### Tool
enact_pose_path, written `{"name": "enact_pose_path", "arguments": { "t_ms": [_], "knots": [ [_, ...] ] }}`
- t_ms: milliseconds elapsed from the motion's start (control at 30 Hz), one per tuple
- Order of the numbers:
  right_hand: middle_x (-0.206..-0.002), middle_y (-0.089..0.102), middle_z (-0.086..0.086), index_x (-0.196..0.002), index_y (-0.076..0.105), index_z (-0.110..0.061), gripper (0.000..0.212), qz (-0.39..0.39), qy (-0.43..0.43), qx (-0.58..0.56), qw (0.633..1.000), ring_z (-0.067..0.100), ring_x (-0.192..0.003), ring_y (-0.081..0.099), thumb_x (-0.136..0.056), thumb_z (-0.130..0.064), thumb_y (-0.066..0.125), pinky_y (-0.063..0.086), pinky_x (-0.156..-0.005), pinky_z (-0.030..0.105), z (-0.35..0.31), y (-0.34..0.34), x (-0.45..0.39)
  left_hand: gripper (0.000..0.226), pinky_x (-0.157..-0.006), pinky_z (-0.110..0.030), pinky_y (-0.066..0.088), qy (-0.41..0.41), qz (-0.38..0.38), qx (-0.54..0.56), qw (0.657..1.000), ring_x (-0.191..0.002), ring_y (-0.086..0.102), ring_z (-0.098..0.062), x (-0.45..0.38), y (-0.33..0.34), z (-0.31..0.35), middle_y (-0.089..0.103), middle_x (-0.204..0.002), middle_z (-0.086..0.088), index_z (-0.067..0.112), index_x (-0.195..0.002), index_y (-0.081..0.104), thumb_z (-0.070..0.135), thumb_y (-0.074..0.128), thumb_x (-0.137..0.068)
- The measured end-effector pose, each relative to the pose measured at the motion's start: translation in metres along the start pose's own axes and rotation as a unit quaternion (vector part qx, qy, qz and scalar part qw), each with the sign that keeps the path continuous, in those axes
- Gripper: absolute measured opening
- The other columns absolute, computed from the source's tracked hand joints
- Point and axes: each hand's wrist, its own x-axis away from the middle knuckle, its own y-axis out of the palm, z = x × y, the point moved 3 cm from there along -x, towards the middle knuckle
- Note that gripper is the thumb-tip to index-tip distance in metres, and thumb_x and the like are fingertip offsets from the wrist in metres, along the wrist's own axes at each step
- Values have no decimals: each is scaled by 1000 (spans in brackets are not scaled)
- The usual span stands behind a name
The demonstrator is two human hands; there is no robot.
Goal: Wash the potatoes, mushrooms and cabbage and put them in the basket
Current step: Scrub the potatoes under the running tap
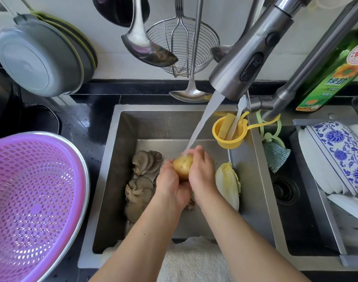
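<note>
Here the potato sits gripped between both hands — left hand, right hand.

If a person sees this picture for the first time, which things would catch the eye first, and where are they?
Probably the stream of water running from the faucet onto the potato, which the left hand and right hand hold over the middle of the sink. Next, the big purple basket on the counter at the left.

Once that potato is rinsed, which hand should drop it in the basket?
Probably the left hand: the basket sits on its side, left of the sink. Both hands grip the potato, so the right hand need only let go.
</note>
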Motion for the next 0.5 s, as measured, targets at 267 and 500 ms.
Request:
{"name": "enact_pose_path", "arguments": {
  "t_ms": [267,500],
  "knots": [
    [-117,68,-8,-122,66,-35,24,-83,56,-3,995,17,-111,65,-103,-45,55,55,-101,44,-4,-5,37,36,-84,-46,64,146,-31,-147,978,-96,76,-33,22,5,16,73,-112,-17,19,-129,57,9,70,-97],
    [-125,73,1,-133,62,-30,43,-180,179,-95,963,21,-114,70,-93,-40,71,57,-101,44,24,-1,34,26,-89,-50,63,205,29,-205,957,-88,73,-29,12,-3,30,74,-84,-9,20,-83,78,29,63,-102]
  ]
}}
